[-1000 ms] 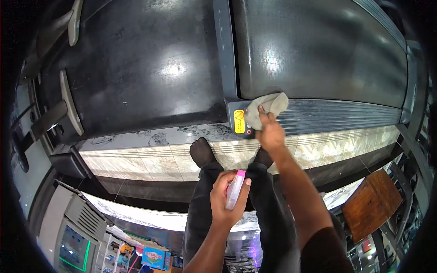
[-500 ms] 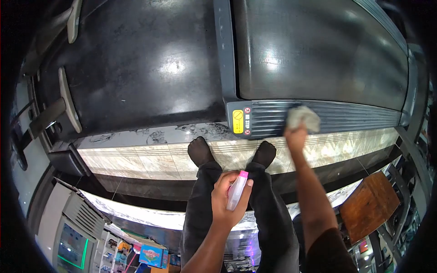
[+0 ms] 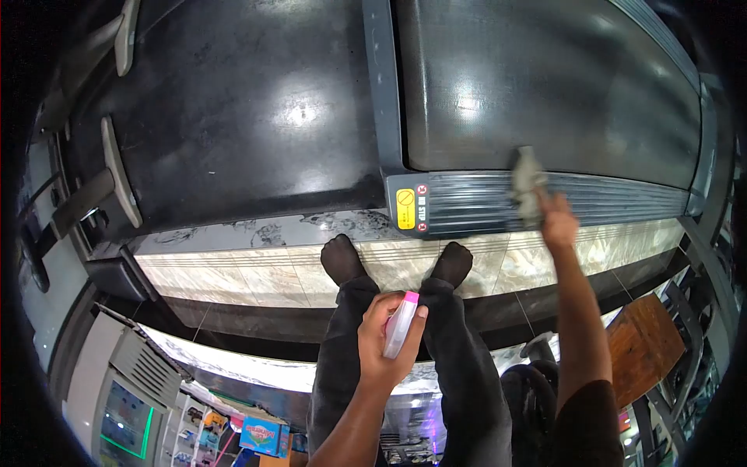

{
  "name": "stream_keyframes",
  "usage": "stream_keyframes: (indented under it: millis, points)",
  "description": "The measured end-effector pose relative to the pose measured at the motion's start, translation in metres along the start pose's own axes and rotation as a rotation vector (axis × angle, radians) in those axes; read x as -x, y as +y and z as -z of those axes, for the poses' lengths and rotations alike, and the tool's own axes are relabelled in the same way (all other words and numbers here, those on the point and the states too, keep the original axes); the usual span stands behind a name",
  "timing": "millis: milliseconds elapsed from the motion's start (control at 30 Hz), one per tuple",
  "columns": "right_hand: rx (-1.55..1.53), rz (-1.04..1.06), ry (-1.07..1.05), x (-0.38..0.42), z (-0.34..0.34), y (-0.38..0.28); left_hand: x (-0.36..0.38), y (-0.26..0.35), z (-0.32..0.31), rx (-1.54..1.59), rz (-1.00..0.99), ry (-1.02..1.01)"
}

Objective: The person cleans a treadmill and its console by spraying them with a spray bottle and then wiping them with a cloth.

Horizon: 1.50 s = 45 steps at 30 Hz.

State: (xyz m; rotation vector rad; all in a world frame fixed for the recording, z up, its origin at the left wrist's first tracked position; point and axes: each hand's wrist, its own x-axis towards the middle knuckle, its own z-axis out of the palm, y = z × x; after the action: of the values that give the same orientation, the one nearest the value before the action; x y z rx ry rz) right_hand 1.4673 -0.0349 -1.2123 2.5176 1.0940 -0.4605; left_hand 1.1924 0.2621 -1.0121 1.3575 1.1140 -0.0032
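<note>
My left hand (image 3: 387, 335) is closed around a slim translucent bottle (image 3: 401, 327) with a pink top, held tilted in front of my legs. At the right, my right hand (image 3: 559, 222) grips a pale grey cloth (image 3: 527, 187), slightly blurred by motion. Beneath the cloth lies the ribbed dark end cover (image 3: 622, 196) of a treadmill, which bears a yellow warning label and "NO STEP" lettering. The cloth's upper tip reaches over the edge of the black treadmill belt (image 3: 537, 93).
Another dark, smooth belt surface (image 3: 233, 117) lies to the left, past a grey side rail (image 3: 381, 86). My socked feet stand on a marbled tiled step (image 3: 405, 261). A wooden board (image 3: 646, 350) is at the right; a blue box (image 3: 261, 436) stands at the lower left.
My right hand has moved right along the ribbed cover with the cloth, which now hangs longer and reaches up onto the belt edge. My left hand with the bottle has barely moved.
</note>
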Motion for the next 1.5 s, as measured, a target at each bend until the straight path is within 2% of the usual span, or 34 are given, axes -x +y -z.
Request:
stream_keyframes:
  millis: [33,100,200,233,267,333,367,400,433,500,600,667,700,733,767,800,867,900,967,1000,1033,1067,1100,1133,1167,1200,1233,1267,1300,1367,1433,1500]
  points:
    - [-0.046,-0.209,-0.103,-0.005,0.036,0.014,0.0,0.001,0.0,-0.003,-0.011,0.0]
    - [-0.267,-0.559,-0.145,-0.004,-0.012,0.082,0.0,0.0,-0.001,-0.016,-0.003,0.002]
    - [-0.54,-0.713,-0.16,-0.011,-0.036,0.078,-0.001,0.003,-0.004,-0.014,-0.012,-0.001]
    - [-0.254,-0.453,0.175,0.001,-0.083,0.061,-0.002,0.004,-0.006,-0.009,-0.018,0.0]
    - [-0.323,-0.416,0.231,0.001,-0.069,0.018,-0.003,0.004,-0.008,-0.005,-0.009,0.0]
    - [-0.696,-0.468,0.121,-0.012,-0.014,-0.088,-0.004,0.003,-0.011,0.001,0.007,-0.007]
    - [-0.821,-0.415,0.044,-0.011,0.005,-0.133,-0.004,0.004,-0.013,-0.006,0.014,-0.003]
    - [-1.039,-0.17,0.051,-0.004,0.038,-0.166,-0.005,0.004,-0.014,-0.014,0.021,0.002]
    - [-0.914,-0.018,0.111,-0.004,0.043,-0.2,-0.004,0.004,-0.015,-0.024,0.028,0.008]
    - [-0.772,0.038,-0.169,-0.001,0.062,-0.239,-0.006,0.005,-0.018,-0.009,0.057,0.025]
    - [-0.566,0.143,-0.352,-0.012,0.084,-0.212,-0.005,0.004,-0.017,0.038,0.099,0.048]
    - [-0.379,0.384,-0.16,-0.007,0.058,-0.155,-0.004,0.001,-0.017,0.05,0.109,0.052]
    - [-0.165,0.409,-0.11,0.005,0.01,-0.117,-0.004,0.0,-0.017,0.067,0.106,0.05]
    - [-0.291,0.42,0.083,0.002,-0.011,-0.072,-0.004,-0.001,-0.017,0.082,0.106,0.053]
    - [-0.136,0.306,0.073,0.007,-0.015,-0.034,-0.004,-0.002,-0.016,0.098,0.105,0.057]
    - [-0.096,0.071,-0.076,0.002,-0.014,-0.004,-0.003,-0.002,-0.015,0.094,0.104,0.062]
    - [-0.179,-0.389,-0.255,-0.012,0.031,0.021,-0.004,0.0,-0.016,0.088,0.094,0.063]
    - [-0.208,-0.475,-0.227,-0.015,0.037,0.025,-0.004,0.0,-0.016,0.08,0.091,0.058]
    - [-0.301,-0.476,-0.002,-0.011,0.002,0.019,-0.004,-0.001,-0.017,0.066,0.084,0.048]
    - [-0.442,-0.507,0.05,-0.01,-0.004,0.006,-0.004,0.0,-0.017,0.064,0.081,0.047]
    - [-0.494,-0.454,0.166,-0.006,-0.006,-0.013,-0.005,0.0,-0.018,0.063,0.078,0.048]
    - [-0.546,-0.486,0.149,0.001,-0.012,-0.034,-0.006,0.001,-0.019,0.062,0.074,0.048]
    - [-0.686,-0.508,0.222,0.003,-0.019,-0.063,-0.005,0.002,-0.021,0.064,0.104,0.047]
    - [-0.63,-0.408,0.187,0.012,-0.032,-0.094,-0.004,0.002,-0.021,0.065,0.131,0.044]
    - [-0.958,-0.521,0.113,0.007,0.01,-0.135,-0.005,0.003,-0.023,0.063,0.158,0.04]
    - [-1.022,-0.387,0.218,0.014,0.01,-0.165,-0.007,0.003,-0.025,0.058,0.149,0.04]
    - [-1.017,-0.326,0.165,0.016,0.023,-0.19,-0.007,0.003,-0.026,0.049,0.144,0.041]
    - [-0.952,-0.28,0.095,0.025,0.015,-0.211,-0.007,0.002,-0.027,0.038,0.14,0.039]
    - [-0.966,-0.278,-0.124,0.023,0.041,-0.218,-0.007,0.0,-0.028,0.025,0.141,0.038]
    - [-0.903,-0.2,-0.354,0.013,0.057,-0.207,-0.005,-0.003,-0.029,-0.005,0.144,0.038]
    - [-0.584,0.092,-0.484,0.004,0.059,-0.157,-0.004,-0.004,-0.028,0.004,0.177,0.037]
    - [-0.267,0.293,-0.006,0.017,-0.011,-0.092,-0.003,-0.006,-0.028,-0.006,0.18,0.029]
